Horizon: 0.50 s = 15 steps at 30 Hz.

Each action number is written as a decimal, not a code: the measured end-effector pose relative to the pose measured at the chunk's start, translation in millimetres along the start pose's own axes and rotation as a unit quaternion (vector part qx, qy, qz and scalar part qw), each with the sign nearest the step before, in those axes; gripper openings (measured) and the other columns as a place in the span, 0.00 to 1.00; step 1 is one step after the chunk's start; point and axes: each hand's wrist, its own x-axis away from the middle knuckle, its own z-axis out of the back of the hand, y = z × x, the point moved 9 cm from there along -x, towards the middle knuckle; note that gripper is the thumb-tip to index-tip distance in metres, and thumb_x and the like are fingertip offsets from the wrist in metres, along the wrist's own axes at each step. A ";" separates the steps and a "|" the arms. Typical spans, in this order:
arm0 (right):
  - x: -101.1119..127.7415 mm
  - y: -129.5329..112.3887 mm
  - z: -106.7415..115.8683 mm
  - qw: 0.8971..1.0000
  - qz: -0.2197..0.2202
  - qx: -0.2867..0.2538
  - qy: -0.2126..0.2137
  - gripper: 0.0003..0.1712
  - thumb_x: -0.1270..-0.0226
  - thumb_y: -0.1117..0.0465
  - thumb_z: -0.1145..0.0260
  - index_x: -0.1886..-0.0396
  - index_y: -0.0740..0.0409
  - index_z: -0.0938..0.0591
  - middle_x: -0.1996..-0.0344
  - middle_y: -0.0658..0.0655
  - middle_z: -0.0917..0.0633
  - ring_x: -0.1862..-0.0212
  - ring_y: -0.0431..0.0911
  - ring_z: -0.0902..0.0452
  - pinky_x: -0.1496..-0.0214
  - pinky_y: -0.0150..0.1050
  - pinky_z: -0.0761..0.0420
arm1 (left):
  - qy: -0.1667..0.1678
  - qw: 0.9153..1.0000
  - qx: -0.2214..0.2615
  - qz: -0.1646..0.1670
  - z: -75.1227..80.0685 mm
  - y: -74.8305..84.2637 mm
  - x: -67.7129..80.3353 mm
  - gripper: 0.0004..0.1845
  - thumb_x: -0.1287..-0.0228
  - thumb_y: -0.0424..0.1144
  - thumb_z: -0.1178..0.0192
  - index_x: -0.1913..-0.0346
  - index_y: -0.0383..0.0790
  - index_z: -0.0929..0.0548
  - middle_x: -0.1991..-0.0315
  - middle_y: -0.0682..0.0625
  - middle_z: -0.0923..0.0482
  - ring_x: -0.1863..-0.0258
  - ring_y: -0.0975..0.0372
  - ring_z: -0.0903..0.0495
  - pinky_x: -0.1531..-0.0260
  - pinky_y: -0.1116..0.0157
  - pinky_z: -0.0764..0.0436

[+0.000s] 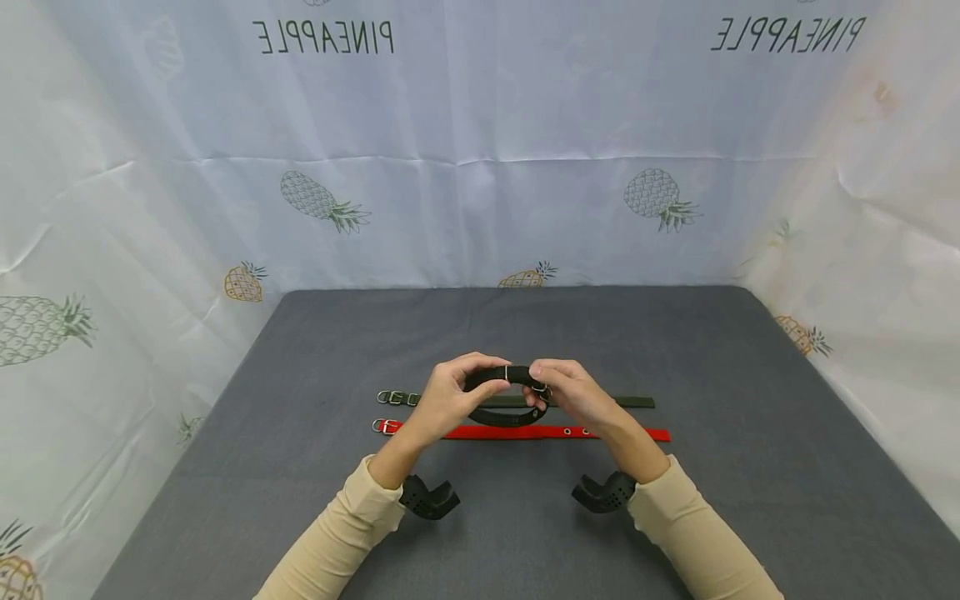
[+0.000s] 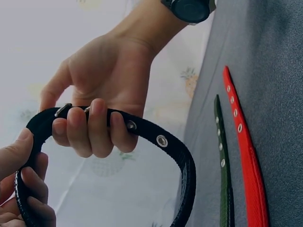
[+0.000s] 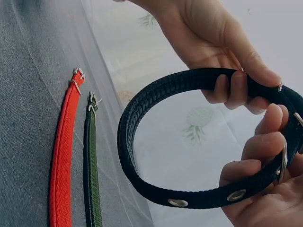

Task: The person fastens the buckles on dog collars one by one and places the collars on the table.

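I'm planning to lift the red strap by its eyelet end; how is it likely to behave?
The red strap will probably bend and droop, since the similar-looking black strap curves into a loop. Its metal buckle may make the opposite end hang heavier. Lying flat, it seems unlikely to roll.

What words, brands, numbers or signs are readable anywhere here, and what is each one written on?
"PINEAPPLE", in mirror writing: upper left of the back curtain.
"PINEAPPLE", also mirrored: upper right of the same curtain.
No lettering can be read on the black collar, the red collar or the green collar.
Any marking on the round black wrist device is too dark to read.
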 end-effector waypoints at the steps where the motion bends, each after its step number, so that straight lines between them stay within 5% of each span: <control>1: -0.1 0.5 0.4 1.000 0.001 0.002 0.003 0.17 0.24 0.56 0.52 0.73 0.47 0.21 0.75 0.44 0.22 0.71 0.39 0.30 0.64 0.32 0.28 | -0.001 1.000 -0.003 -0.001 -0.3 -0.2 0.1 0.13 0.38 0.35 0.36 0.50 0.37 0.16 0.53 0.40 0.16 0.60 0.70 0.19 0.58 0.68 0.17; 7: -1.0 2.0 0.5 1.000 0.006 0.017 0.007 0.16 0.24 0.56 0.48 0.74 0.48 0.22 0.76 0.44 0.23 0.73 0.40 0.32 0.66 0.33 0.29 | -0.006 1.000 -0.013 -0.008 -1.2 1.3 1.3 0.13 0.37 0.35 0.37 0.50 0.38 0.17 0.53 0.41 0.17 0.61 0.73 0.21 0.60 0.71 0.19; 15: -1.1 -5.1 -4.1 0.998 0.035 0.046 -0.003 0.15 0.25 0.59 0.46 0.75 0.52 0.24 0.77 0.43 0.22 0.76 0.43 0.35 0.69 0.34 0.29 | -0.021 1.000 -0.010 -0.013 -3.5 -0.7 2.3 0.13 0.37 0.34 0.37 0.50 0.36 0.18 0.54 0.39 0.17 0.67 0.65 0.21 0.66 0.73 0.21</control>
